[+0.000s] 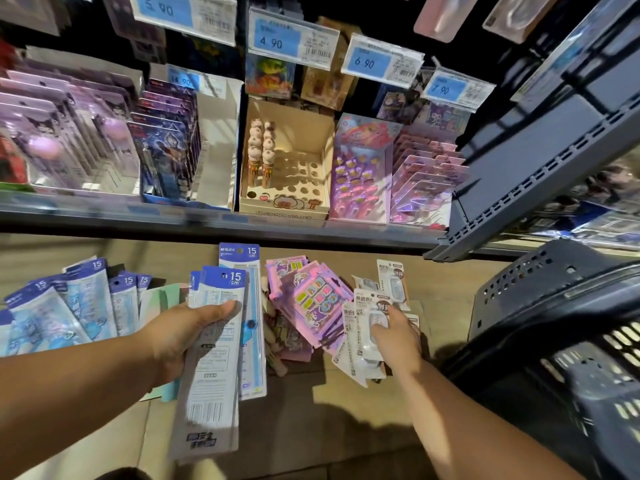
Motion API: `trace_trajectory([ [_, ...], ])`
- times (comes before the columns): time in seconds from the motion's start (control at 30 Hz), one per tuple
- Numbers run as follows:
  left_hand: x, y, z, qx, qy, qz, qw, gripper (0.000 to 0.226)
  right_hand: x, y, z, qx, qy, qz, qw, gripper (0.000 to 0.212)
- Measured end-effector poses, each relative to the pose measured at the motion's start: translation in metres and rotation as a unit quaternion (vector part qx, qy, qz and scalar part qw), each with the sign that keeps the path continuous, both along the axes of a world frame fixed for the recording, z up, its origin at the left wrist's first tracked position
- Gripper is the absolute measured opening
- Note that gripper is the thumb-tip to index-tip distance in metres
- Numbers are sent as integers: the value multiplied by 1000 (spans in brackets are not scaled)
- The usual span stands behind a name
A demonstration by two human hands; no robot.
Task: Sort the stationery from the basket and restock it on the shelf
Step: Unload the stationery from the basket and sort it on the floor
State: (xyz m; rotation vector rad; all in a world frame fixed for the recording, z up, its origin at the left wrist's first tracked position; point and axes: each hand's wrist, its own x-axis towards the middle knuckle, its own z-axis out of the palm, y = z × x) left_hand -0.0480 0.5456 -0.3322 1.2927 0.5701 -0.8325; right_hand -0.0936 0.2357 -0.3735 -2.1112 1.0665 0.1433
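Note:
My left hand [180, 337] grips a stack of long 15 cm ruler packs [214, 344], thumb on top, above the floor. One more ruler pack [250, 306] lies on the floor just behind them. My right hand [394, 336] reaches down onto a pile of white correction tape packs [360, 323], fingers on one pack; whether it grips is unclear. A heap of pink and purple sticker packs [308, 299] lies between my hands. The dark basket [554, 327] stands at the right. The shelf [221, 220] above holds boxed stationery.
More blue 15 cm ruler packs [69, 306] fan out on the floor at the left. On the shelf sit a cardboard pen box [294, 174] with two rows of pens, purple card packs [69, 133] and pink packs [426, 188]. A dark shelf upright [540, 161] slants at the right.

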Motion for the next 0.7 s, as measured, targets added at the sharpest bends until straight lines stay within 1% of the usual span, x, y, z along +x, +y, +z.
trace_trajectory([
  [0.1,0,-3,1,-4,7,5,1000,29,5,-1,-5,-12,46,14,999,49],
  [0.17,1,-4,3,-10,13,3,1000,28,6,5,-2,-16,56,7,998,50],
  [0.23,3,-5,5,-23,20,0,1000,29,7,15,3,-38,48,21,998,53],
  [0.27,3,-6,7,-29,20,0,999,29,6,22,8,-68,47,42,996,54],
  [0.33,3,-7,9,-44,13,5,999,26,9,44,23,-110,14,90,990,45],
  [0.37,4,-9,10,-49,10,7,999,24,11,57,32,-87,-24,109,990,36],
  [0.4,4,-9,10,-54,10,9,998,21,13,72,41,-17,-63,120,991,23],
  [0.43,4,-9,11,-61,12,9,998,19,14,90,50,73,-83,126,986,11],
  [0.47,3,-10,13,-68,16,9,998,19,14,107,55,156,-79,136,975,5],
  [0.53,3,-9,16,-73,21,16,997,20,12,135,60,285,-37,146,947,7],
  [0.57,3,-8,16,-74,19,27,997,21,11,148,61,328,-19,149,933,11],
  [0.63,5,-2,18,-69,16,52,996,23,8,166,62,373,-4,143,917,20],
  [0.7,10,3,21,-54,13,59,997,25,8,175,60,377,-11,127,917,18],
])
